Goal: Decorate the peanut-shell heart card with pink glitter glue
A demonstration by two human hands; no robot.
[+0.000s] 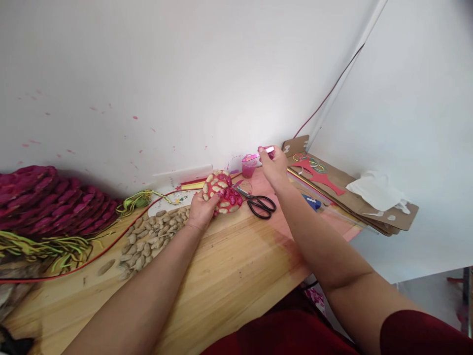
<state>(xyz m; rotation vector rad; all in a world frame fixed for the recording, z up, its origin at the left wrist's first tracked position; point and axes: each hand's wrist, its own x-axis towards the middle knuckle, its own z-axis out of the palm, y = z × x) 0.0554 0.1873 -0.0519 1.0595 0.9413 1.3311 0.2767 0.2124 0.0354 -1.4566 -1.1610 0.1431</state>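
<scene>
My left hand (203, 209) grips a round red disc (211, 186) by its near left edge, thumb on top. Peanuts in their shells cover its face; some are plain tan and several at the right are coated in wet magenta paint. My right hand (272, 160) is closed around the white handle of a paintbrush (251, 158). The brush's pink-stained end lies at the rim of a clear plastic cup (248, 169) holding magenta paint. Black-handled scissors (261, 205) rest on the table just right of the disc, their blades partly behind it.
Loose peanuts (158, 235) lie left of my left hand. Magenta-painted discs (48, 202) are stacked at the far left, beside yellow-green yarn (70, 251). A red cord (121, 236) crosses the wooden table (221, 271). Cardboard (332, 180) with red cutouts and a white bag (377, 190) lies right.
</scene>
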